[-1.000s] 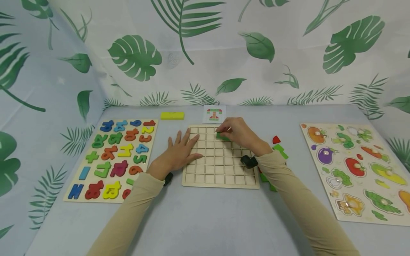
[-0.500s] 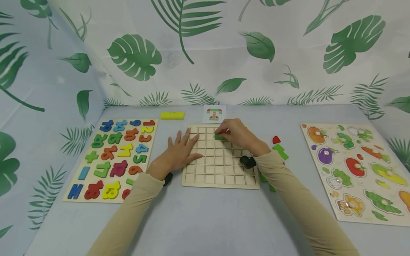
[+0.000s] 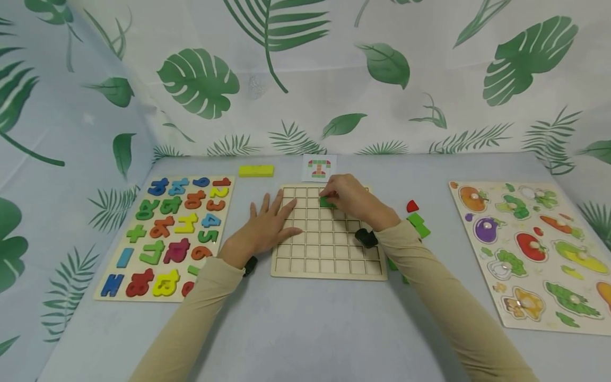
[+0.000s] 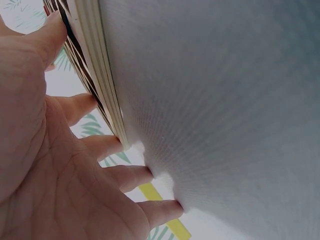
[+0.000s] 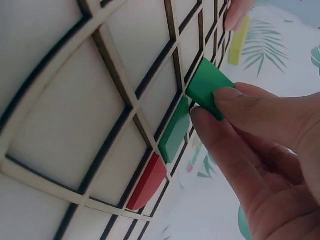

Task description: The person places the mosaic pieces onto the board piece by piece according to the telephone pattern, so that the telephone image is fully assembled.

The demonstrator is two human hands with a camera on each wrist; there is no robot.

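Note:
Between thumb and fingers, my right hand pinches a green square block, held tilted at the wooden grid board near its far edge. In the right wrist view, a second green block sits in the adjoining cell, and a red rounded block sits in the cell beyond that. My hand hides these two in the head view. Spread wide, my left hand rests at the board's left edge. Its thumb and index finger lie over the grid, while other fingertips touch the table outside it.
Behind the board lies a pattern card. Loose green blocks and a red block lie to the right, partly under my sleeve. A number puzzle stands left, a vegetable puzzle right, and a yellow block back left.
My right hand has shifted slightly left along the grid's far row with the green block in its fingers. The left hand has stayed put, and the head view has tilted a little.

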